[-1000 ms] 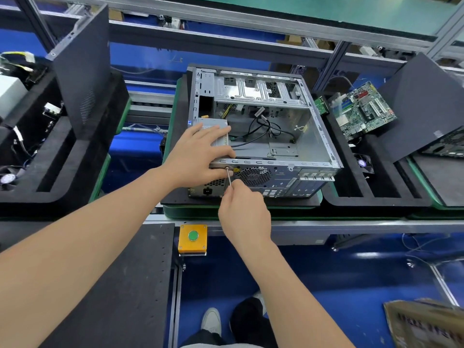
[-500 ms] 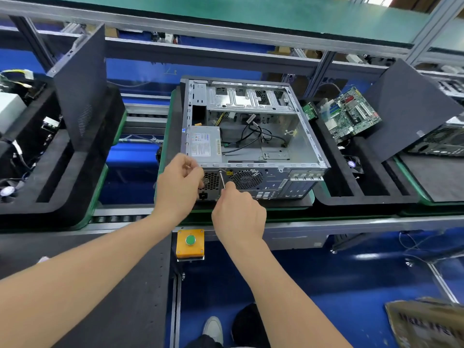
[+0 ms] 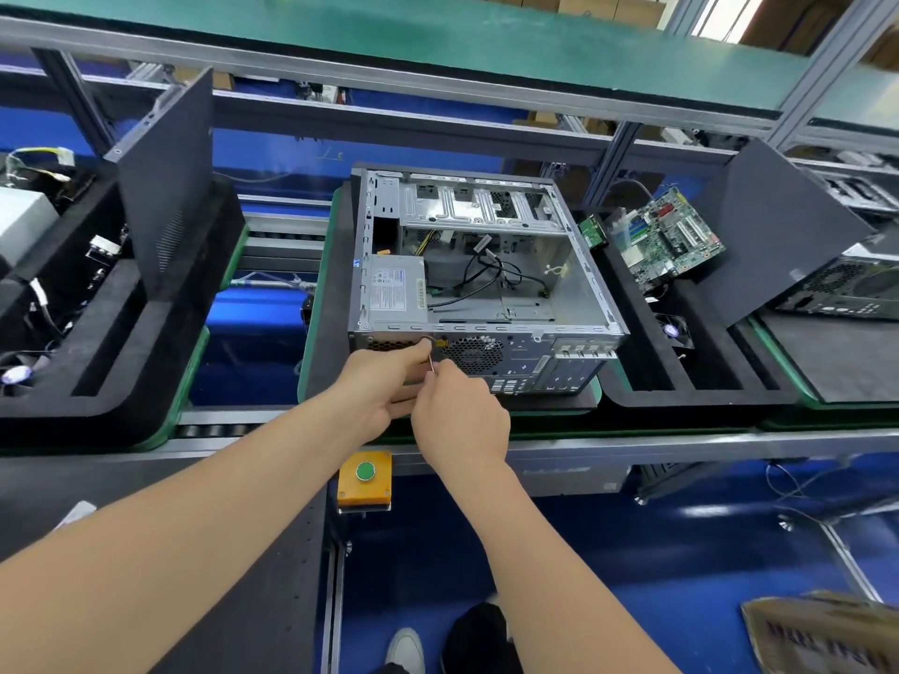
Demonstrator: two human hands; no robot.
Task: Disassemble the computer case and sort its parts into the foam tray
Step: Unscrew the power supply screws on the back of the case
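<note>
The computer case [image 3: 486,265] is lying on its side, open face up, on a dark mat at the centre of the conveyor line. Its frame is showing bare, dull-grey stamped sheet metal with slotted edges. A boxy power supply [image 3: 396,289] with a printed label is sitting in the near-left corner. Thin black cables [image 3: 486,279] are looping across the flat floor of the case. The rear panel is facing the person, with a round perforated fan grille [image 3: 474,355].

The right hand [image 3: 459,415] is gripping a screwdriver [image 3: 431,362]. Only the slim, shiny steel shaft is showing, its tip meeting the rear panel just beside the grille. The left hand [image 3: 384,386] is resting against the rear panel with fingers curling beside the shaft tip. Whether it is pinching anything cannot be told.

The foam tray [image 3: 700,400], matte black with rectangular compartments, is sitting just right of the case. A green circuit board [image 3: 666,240] is leaning at its far end, and a small round fan [image 3: 674,330] is lying in one compartment. A flat dark side panel [image 3: 788,245] is leaning at the tray's right.
</note>
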